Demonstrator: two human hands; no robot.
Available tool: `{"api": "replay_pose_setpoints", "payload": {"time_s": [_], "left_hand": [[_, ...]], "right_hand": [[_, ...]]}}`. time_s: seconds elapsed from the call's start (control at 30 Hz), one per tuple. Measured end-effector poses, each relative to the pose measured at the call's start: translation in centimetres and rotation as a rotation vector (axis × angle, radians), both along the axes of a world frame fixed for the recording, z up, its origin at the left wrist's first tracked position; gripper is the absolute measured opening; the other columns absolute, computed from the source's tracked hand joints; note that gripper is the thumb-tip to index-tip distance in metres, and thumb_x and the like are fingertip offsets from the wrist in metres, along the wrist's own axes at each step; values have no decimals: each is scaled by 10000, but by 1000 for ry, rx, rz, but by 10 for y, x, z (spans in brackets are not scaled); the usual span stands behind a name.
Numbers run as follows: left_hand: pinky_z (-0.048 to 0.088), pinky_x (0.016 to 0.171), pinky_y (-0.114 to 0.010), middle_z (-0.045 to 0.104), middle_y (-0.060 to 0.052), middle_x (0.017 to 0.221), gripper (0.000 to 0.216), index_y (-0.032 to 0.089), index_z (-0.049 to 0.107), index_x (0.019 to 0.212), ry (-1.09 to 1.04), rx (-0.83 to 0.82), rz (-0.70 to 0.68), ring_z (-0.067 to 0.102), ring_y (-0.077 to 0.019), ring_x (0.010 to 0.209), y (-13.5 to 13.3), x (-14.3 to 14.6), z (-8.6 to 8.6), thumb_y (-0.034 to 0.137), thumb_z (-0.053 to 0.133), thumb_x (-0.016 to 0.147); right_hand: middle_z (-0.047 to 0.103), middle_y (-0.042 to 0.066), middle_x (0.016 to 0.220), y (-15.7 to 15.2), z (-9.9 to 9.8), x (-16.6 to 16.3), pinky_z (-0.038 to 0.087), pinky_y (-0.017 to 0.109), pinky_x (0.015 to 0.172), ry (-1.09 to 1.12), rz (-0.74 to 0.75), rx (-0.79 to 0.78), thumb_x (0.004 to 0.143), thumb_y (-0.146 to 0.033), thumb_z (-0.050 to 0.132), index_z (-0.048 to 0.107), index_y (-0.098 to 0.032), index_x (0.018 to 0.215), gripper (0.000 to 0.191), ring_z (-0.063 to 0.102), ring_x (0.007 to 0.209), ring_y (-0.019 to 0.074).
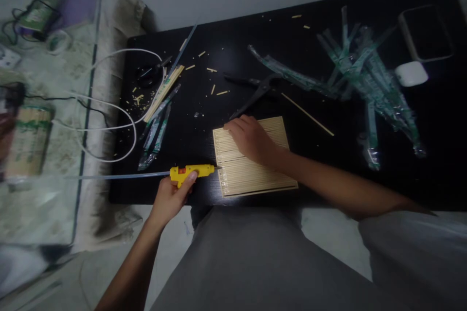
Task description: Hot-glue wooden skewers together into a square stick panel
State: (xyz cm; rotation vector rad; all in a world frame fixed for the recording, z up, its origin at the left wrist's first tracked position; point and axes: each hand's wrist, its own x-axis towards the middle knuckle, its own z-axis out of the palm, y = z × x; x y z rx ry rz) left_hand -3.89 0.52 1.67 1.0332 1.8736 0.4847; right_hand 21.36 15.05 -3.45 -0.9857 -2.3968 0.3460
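Note:
My left hand (174,199) is wrapped round a yellow hot glue gun (191,172) near the front edge of the black table. A long translucent glue stick (124,176) runs out of the gun's back to the left. The nozzle points right and reaches the left edge of a flat bamboo stick panel (255,175), made of thin sticks laid side by side in a frame. Shiny glue marks show along that edge. Over the panel's upper left part lies my right hand (251,140), its fingers curled down at the top edge; the fingertips are partly hidden.
Behind the panel are dark pliers (260,90) and a single stick (308,114). Black scissors (149,75), a stick bundle (165,92) and a white cable (134,131) lie left. Clear wrappers (379,77), a white case (412,74) and a phone (426,33) are right.

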Motion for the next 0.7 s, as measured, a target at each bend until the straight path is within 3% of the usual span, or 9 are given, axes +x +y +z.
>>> {"api": "replay_pose_setpoints", "payload": {"time_s": [0.13, 0.37, 0.7], "left_hand": [[312, 367, -222, 476, 17, 397, 558, 204, 550, 545, -16, -9, 43, 432, -103, 351, 6, 5, 3, 637, 672, 875], [323, 386, -206, 482, 26, 395, 516, 153, 714, 711, -111, 12, -20, 438, -97, 350, 10, 8, 15, 630, 641, 893], [306, 349, -216, 450, 30, 378, 531, 205, 558, 574, -38, 54, 64, 426, -101, 322, 22, 13, 10, 621, 654, 890]], "right_hand": [[743, 89, 1025, 0, -2, 0, 380, 390, 844, 2, -4, 2, 1055, -88, 467, 700, -130, 1116, 244, 562, 936, 259], [746, 91, 1030, 0, -1, 0, 385, 389, 839, 0, 1, 6, 1056, -92, 461, 701, -129, 1111, 249, 563, 935, 260], [746, 107, 1057, 0, -3, 0, 398, 408, 874, 22, 8, -58, 1050, -89, 443, 695, -139, 1154, 276, 560, 964, 270]]}}
